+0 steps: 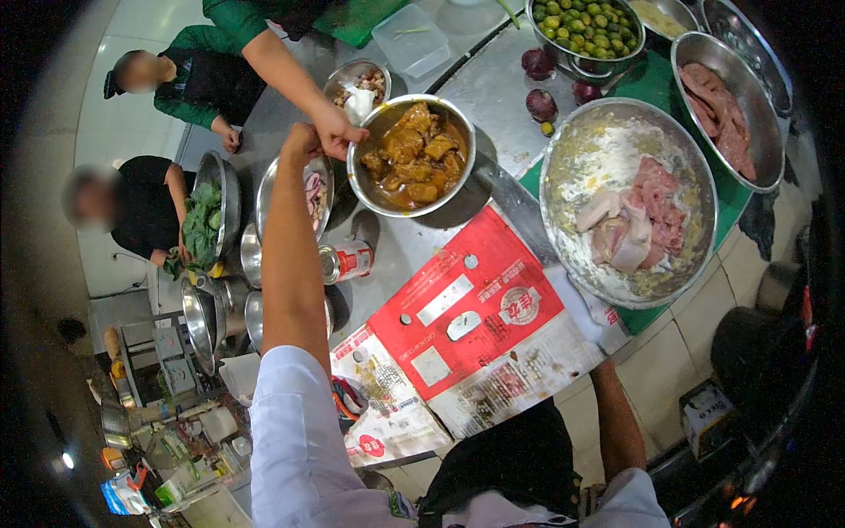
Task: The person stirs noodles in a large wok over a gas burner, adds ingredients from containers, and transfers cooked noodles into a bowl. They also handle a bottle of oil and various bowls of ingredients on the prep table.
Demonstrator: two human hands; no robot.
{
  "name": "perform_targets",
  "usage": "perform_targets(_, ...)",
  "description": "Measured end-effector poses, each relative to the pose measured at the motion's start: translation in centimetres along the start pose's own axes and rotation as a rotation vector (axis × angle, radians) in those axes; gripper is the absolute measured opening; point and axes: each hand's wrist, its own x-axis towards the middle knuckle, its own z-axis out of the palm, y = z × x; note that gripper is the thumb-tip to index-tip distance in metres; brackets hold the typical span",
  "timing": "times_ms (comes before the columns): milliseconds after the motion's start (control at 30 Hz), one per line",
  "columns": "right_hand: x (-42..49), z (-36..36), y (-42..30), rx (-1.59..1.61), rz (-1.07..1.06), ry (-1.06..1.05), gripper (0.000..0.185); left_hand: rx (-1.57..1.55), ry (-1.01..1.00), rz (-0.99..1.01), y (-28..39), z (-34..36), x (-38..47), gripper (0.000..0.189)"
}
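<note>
My left hand (302,140) reaches across to the far rim of a steel bowl of sliced red onion (317,195). A co-worker's hand (335,129) overlaps it, so whether my fingers grip anything is unclear. That co-worker's thumb rests on the rim of a steel bowl of brown meat stew (422,153). My right forearm (617,419) runs up to the edge of a flattened red and white cardboard box (475,290). Beyond it, a pale shape (574,303), possibly a plastic-gloved hand, lies against a large steel bowl (561,218) holding raw chicken (637,224) and white flour.
An opened can (350,259) stands beside my left forearm. Red onions (541,105), a bowl of calamansi (584,30) and a bowl of raw meat (716,119) sit at the back right. Two people (218,86) work at the left, near a bowl of leafy greens (204,218).
</note>
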Motion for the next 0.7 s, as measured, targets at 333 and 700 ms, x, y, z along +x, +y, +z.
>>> perform_targets(333, 0.5, -1.4, 2.5, 0.120, 0.103, 0.041, 0.046, -0.225, 0.142, 0.186, 1.6, 0.4, -12.8, 0.032)
perform_targets(700, -1.0, 0.4, 4.5, 0.201, 0.302, 0.408, 0.062, -0.676, 0.033, -0.035, -5.7, 8.6, -39.9, 0.013)
